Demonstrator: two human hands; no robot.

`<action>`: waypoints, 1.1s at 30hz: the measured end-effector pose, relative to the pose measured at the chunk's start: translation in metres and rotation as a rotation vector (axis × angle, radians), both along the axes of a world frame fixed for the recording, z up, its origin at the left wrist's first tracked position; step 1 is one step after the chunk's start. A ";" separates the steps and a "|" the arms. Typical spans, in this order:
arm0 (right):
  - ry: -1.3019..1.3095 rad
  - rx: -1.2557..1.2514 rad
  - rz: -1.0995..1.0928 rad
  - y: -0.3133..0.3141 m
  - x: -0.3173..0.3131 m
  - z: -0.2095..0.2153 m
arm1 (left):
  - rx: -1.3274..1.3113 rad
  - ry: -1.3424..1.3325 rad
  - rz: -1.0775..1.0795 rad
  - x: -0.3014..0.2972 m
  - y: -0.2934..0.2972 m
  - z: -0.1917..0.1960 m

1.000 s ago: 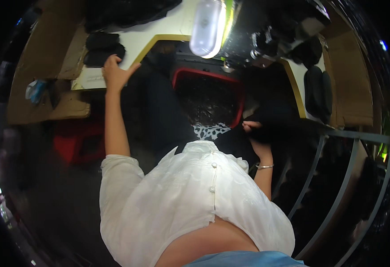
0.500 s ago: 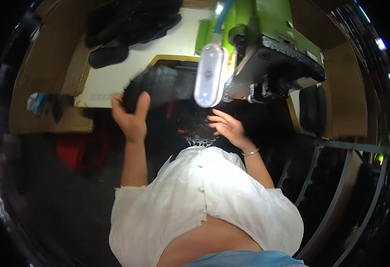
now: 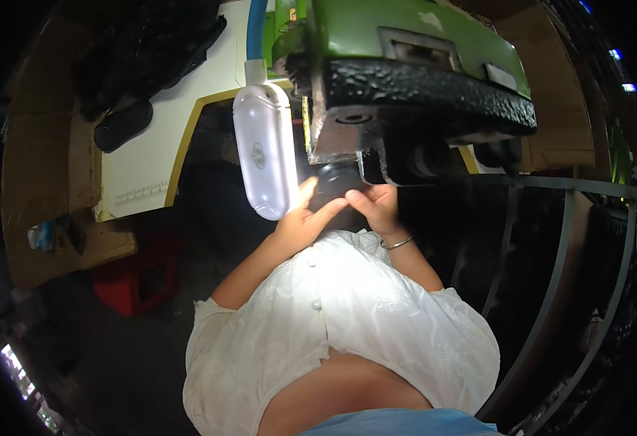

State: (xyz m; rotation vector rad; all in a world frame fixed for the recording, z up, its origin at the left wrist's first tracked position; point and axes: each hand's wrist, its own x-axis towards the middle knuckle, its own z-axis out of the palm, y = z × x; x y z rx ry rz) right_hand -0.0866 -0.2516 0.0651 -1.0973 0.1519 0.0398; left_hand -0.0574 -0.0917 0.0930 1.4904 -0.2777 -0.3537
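Green painted metal forms the big machine (image 3: pixel 420 43) above us, with a rough black cast block (image 3: pixel 427 98) under it. Behind lies a white worktop with a yellow edge (image 3: pixel 151 156), and dark rubber pieces (image 3: pixel 147 51) rest on it. We see a white oval lamp (image 3: pixel 264 149) hanging just beside our left hand (image 3: pixel 305 218). Both the left hand and our right hand (image 3: pixel 377 206) close their fingers around a small dark rounded piece (image 3: pixel 337 185), held directly below the black block.
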 end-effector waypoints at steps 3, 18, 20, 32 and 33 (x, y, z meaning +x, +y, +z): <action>-0.117 -0.108 0.065 0.002 0.001 0.013 | -0.042 -0.266 -0.016 0.016 -0.016 0.009; -0.085 -0.303 0.093 -0.127 0.005 0.025 | -0.101 0.029 0.006 0.013 -0.004 0.007; -0.006 -0.025 -0.071 -0.113 0.012 0.037 | -0.030 0.001 0.066 0.015 0.004 0.007; -0.343 -0.528 0.048 -0.009 0.033 0.057 | -0.122 -0.099 0.216 0.041 0.082 -0.001; -0.339 -0.524 0.076 -0.005 0.036 0.059 | -0.069 -0.087 0.154 0.042 0.089 -0.014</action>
